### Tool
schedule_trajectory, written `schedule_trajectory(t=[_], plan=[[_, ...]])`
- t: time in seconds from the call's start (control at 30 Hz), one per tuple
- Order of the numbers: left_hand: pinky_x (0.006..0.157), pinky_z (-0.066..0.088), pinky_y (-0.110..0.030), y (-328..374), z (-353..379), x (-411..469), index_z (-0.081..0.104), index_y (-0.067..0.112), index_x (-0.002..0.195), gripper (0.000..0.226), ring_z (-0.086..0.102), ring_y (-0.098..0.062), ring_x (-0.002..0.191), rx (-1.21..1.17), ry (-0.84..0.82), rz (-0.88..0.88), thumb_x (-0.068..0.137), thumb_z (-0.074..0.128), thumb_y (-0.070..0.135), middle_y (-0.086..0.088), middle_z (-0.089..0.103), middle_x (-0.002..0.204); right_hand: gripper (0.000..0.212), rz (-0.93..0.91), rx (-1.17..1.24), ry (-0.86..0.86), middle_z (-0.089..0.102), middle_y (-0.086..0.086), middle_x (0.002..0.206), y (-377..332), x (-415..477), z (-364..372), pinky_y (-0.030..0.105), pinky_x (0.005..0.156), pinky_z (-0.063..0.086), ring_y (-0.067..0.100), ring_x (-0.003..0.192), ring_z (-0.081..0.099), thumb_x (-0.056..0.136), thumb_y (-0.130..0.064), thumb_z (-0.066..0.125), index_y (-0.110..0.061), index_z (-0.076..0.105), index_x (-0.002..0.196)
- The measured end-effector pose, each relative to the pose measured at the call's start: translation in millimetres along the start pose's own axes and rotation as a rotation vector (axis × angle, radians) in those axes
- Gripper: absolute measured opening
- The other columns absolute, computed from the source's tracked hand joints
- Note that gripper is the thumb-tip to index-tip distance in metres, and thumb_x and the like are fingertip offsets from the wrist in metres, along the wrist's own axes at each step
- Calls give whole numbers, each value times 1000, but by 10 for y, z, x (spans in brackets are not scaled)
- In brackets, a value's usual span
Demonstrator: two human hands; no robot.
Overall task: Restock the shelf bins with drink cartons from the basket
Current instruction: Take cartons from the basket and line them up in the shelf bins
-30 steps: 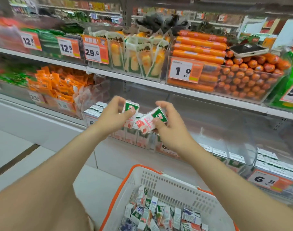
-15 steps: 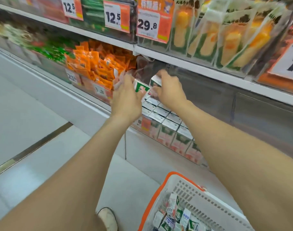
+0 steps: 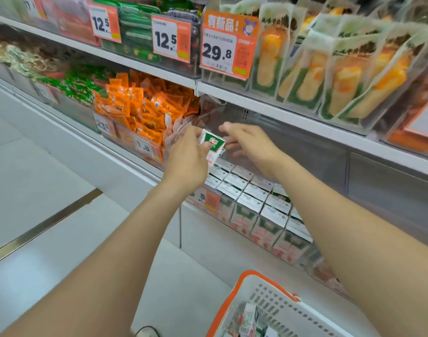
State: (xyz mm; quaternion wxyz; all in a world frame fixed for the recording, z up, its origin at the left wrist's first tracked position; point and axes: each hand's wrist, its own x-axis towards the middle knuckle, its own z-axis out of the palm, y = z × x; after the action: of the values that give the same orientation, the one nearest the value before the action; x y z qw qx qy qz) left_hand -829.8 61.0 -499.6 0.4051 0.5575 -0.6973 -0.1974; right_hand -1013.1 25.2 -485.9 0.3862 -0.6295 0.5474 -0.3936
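Carton (image 3: pixel 213 144) was in the air over the back left corner of the drink bin (image 3: pixel 211 203), above the standing cartons (image 3: pixel 253 190), not yet seated. You pinched it in your left hand (image 3: pixel 186 161), fingers and thumb curled on its left side. Your right hand (image 3: pixel 250 142) was just beside it, deeper in the bin, fingers stretched out and loose, nothing visibly held. Basket (image 3: pixel 256 274) sat low at your right, well apart, more cartons inside.

Risks, as judged: the pinch seemed to catch one side only, so a loose thumb could drop it flat on the row tops. Your hands hid the gap at the back, so you could jam it on a neighbour's edge and tip that one. It was also near the bin of orange packets (image 3: pixel 140 105); a drift left would misplace it. Right hand could block the slot.

Orientation: long axis near upright, leaning slightly, green end up, printed green face toward the camera, base toward the bin.
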Motion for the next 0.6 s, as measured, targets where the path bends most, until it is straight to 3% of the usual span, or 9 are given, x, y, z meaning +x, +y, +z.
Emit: schedule_trajectory(t=[0.07,0.13,0.2,0.27,0.37,0.43,0.5,0.6], plan=[[92,50,-36,31,-2,-29,57,21,128,20,61,-11,103,-71,-53,2,109,53,23,3,67,116,37,-81,18,-132,77,7,111,-52,-142,-31,38,85,57,24,99,73,102,-49,61,-23,72,126],[83,44,-24,70,6,-72,57,23,131,22,60,-1,95,-73,-84,11,110,51,25,7,67,111,29,-154,-59,-141,78,12,106,-51,-220,-36,38,81,60,23,91,72,104,-38,63,-16,75,119],[90,46,-31,71,33,-109,57,19,134,27,62,-16,111,-10,-59,39,110,48,26,0,67,122,25,-160,-20,-31,79,12,98,1,-232,-25,47,88,63,26,94,76,105,-30,61,-12,76,112],[101,45,-42,64,57,-153,54,12,139,37,55,-29,126,138,-65,42,109,46,33,-10,60,134,24,-162,-43,206,80,2,92,100,-211,-25,49,90,61,22,93,77,102,-34,62,-16,77,107],[115,36,-54,68,95,-300,43,10,148,58,39,-38,142,372,-245,2,107,43,51,-16,47,151,21,-137,-263,507,75,-2,88,230,-231,-53,30,80,47,23,94,69,98,-34,64,-17,75,103],[122,22,-58,62,131,-411,31,14,157,73,21,-40,152,509,-408,-8,104,35,64,-15,31,164,25,-48,-381,517,65,6,79,326,-214,-63,32,71,35,35,94,60,97,-33,63,-10,69,91],[126,8,-61,41,168,-477,17,19,163,82,2,-42,158,602,-539,-7,102,25,72,-14,11,172,37,32,-429,438,62,13,74,367,-177,-42,36,67,35,37,93,58,96,-38,65,-3,67,84],[126,8,-62,43,178,-509,17,21,164,82,0,-44,158,659,-560,14,102,16,73,-14,6,173,33,73,-492,319,72,11,94,370,-93,34,32,77,41,28,104,57,94,-43,72,-10,77,97]])
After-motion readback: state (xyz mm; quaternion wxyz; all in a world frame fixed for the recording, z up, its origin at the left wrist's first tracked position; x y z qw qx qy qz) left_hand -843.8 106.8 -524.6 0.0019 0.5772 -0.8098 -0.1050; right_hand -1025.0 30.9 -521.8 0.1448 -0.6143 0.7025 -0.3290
